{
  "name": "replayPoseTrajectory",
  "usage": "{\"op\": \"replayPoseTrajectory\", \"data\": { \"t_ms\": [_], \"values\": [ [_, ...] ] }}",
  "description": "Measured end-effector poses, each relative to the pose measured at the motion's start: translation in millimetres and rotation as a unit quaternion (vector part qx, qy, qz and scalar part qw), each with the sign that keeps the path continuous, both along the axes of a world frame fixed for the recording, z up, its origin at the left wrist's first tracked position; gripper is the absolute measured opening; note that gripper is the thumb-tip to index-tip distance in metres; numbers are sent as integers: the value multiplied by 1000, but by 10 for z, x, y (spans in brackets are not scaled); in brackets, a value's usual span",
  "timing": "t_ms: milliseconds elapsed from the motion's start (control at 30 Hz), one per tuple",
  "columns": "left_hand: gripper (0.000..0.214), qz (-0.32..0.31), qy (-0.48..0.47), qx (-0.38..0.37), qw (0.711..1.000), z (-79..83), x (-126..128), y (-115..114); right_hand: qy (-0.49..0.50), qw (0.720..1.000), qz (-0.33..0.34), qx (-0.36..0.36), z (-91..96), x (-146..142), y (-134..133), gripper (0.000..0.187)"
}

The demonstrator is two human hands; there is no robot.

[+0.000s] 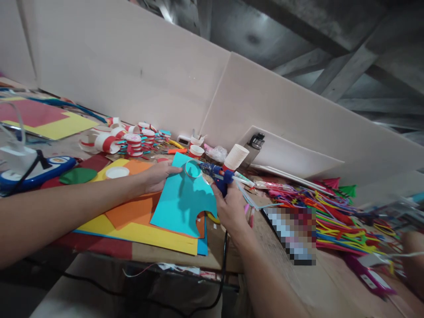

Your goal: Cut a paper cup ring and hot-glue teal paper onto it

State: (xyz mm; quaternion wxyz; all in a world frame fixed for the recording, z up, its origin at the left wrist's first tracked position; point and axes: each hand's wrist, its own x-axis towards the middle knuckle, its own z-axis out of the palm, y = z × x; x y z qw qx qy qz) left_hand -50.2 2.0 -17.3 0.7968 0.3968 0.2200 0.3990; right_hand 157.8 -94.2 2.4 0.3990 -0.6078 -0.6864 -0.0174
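Observation:
My left hand (157,177) grips the left edge of a turquoise paper sheet (175,205), thumb on top and the other fingers mostly hidden behind it. The sheet is tilted up off the table and has a curved cut-out at its lower right. Near its upper edge sits a pale ring (186,169), close to my left thumb. My right hand (232,208) is closed around a blue hot glue gun (218,174). Its nozzle points left at the ring's right side; whether they touch I cannot tell. A black cord hangs below my right hand.
Yellow sheets (139,234) and orange sheets (127,214) lie beneath. Stacked paper cups (236,157) stand behind the glue gun. Red-and-white cup crafts (134,143) fill the back left. Colourful pipe cleaners (344,229) and a pixelated tablet-like object (293,234) lie right. Another person's arm (412,260) shows.

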Motion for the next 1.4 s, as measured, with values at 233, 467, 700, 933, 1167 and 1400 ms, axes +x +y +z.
{"op": "replayPoseTrajectory", "data": {
  "t_ms": [233,467,700,933,1167,1400],
  "values": [
    [20,-11,9,4,1000,51,3,-51,-37,999,-18,-3,-18,-11,17,32],
    [22,28,9,33,999,109,18,-82,-80,995,-59,-12,-62,22,23,36],
    [20,10,-12,32,999,72,43,-99,-71,996,-60,-4,-54,-10,9,38],
    [22,-6,-13,11,1000,64,58,-132,-63,997,-47,19,-36,-49,-6,37],
    [22,-16,-14,30,999,109,43,-99,-58,997,-41,25,-37,-104,-19,36],
    [18,30,-45,43,998,179,47,-92,-14,994,-41,97,-23,-86,-7,40]
  ]
}}
